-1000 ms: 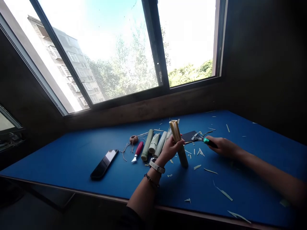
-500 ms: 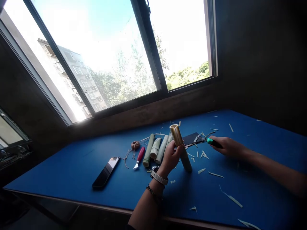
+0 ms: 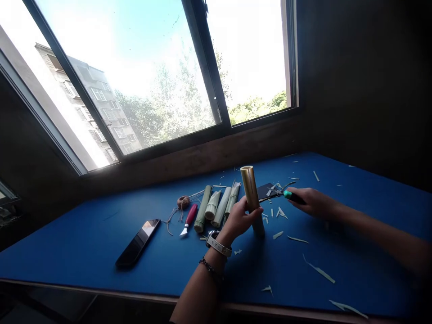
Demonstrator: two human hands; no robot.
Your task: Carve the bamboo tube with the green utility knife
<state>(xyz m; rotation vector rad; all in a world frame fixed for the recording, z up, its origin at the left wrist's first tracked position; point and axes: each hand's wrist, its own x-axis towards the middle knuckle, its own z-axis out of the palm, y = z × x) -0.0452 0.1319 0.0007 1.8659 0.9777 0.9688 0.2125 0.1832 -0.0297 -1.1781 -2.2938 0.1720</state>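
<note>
My left hand (image 3: 239, 218) is wrapped around a bamboo tube (image 3: 250, 186), which stands nearly upright on the blue table. A dark split runs down the tube from its open top rim. To the right, my right hand (image 3: 312, 201) is closed around a black-handled tool (image 3: 294, 196) with a green end. The tool's tip is hard to make out among shavings at a dark flat sheet (image 3: 266, 191). Left of the tube lie several cut bamboo pieces (image 3: 221, 207), some with peeled, ragged ends. A red-handled knife (image 3: 191, 215) rests beside them, its short blade toward me.
A ball of twine (image 3: 183, 202) with loose strands lies behind the knife. On the left is a phone (image 3: 138, 243). Pale bamboo shavings (image 3: 319, 272) are scattered over the right half of the blue table (image 3: 84, 247). A window (image 3: 151, 81) rises behind it.
The bamboo tube has turned from leaning to nearly upright in my left hand. My right hand keeps its hold on the tool near the dark sheet. The whole view has shifted slightly.
</note>
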